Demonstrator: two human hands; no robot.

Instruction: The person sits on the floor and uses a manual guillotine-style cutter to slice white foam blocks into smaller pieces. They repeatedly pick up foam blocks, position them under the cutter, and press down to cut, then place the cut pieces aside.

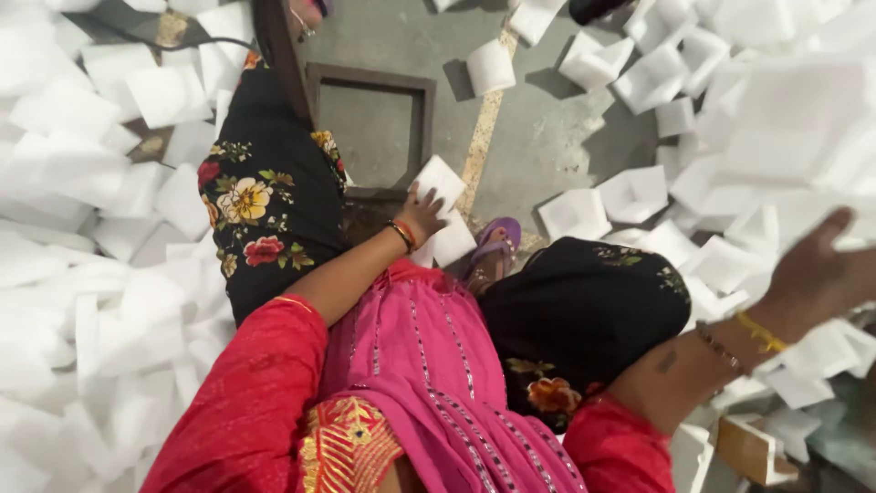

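I am seated on the floor in a red and pink garment over black floral trousers. My left hand reaches forward and rests on a white foam piece that stands on another white foam block between my knees. My right hand, blurred, stretches out to the right over the heap of white foam pieces; whether it grips one I cannot tell. A purple sandal is on my foot beside the foam block.
White foam pieces are piled on the left and on the right. A dark square frame lies on the grey floor ahead. A wooden box corner sits at the lower right.
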